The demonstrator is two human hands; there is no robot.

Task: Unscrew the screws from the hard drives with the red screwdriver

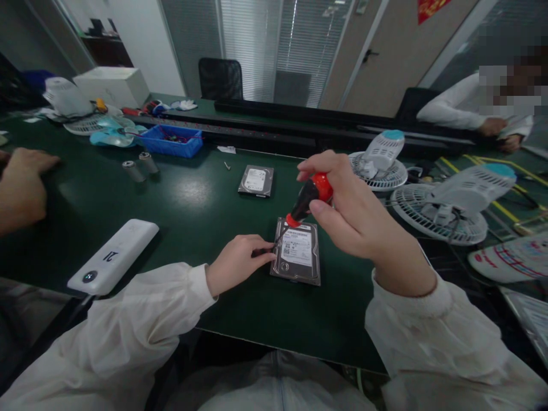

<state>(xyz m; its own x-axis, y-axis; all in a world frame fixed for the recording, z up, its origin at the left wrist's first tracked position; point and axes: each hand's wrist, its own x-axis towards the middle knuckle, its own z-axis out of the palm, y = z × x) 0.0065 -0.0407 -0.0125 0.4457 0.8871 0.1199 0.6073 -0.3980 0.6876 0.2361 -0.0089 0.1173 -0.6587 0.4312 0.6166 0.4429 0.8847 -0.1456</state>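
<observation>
A red-and-black screwdriver [305, 201] is gripped by its handle in my right hand [353, 211], over a hard drive [297, 257] that lies flat on the table. Its thin shaft slants down to the left edge of the drive. My left hand [240, 260] is beside that edge, closed in a pinch on a thin dark piece [262, 250] near the shaft's tip. Of what kind this piece is, I cannot tell. The tip itself is too small to make out. Farther back lies a second hard drive [256, 181].
A white power bank [115, 257] lies at left, two metal cylinders [135, 171] and a blue tray [171, 142] behind it. White fans [445, 211] stand at right. Another person's hand [25, 177] rests at far left; a person [462, 108] sits across at right.
</observation>
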